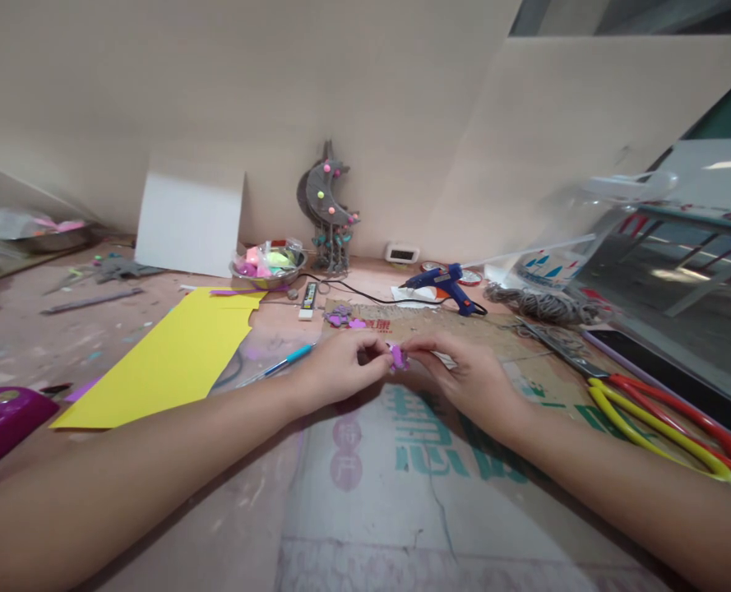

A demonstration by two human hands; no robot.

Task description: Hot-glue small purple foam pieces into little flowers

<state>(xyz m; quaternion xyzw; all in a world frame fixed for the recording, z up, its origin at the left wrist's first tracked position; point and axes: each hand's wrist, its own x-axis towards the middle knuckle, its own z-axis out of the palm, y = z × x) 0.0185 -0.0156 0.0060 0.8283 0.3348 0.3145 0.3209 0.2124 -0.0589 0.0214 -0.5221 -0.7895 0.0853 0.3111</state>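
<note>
Between my fingertips is a small purple cut-out piece [397, 357], flower-like in outline, though my fingers cover part of it. My left hand [344, 366] pinches its left side, and my right hand [464, 370] pinches the right side. Both hands are just above a printed cardboard sheet [365, 501]. Behind them lie several more purple flower cut-outs [340, 316], some with grey on them. A blue pen [284, 362] is beside my left wrist.
Yellow paper [168, 353] lies left, near a magenta tool [11, 419]. At the back are a blue glue gun [448, 284], a grey crescent-moon ornament [328, 197] and a bowl [270, 263]. Red-and-yellow-handled scissors [661, 419], a phone [673, 374] and grey yarn [543, 304] are at right.
</note>
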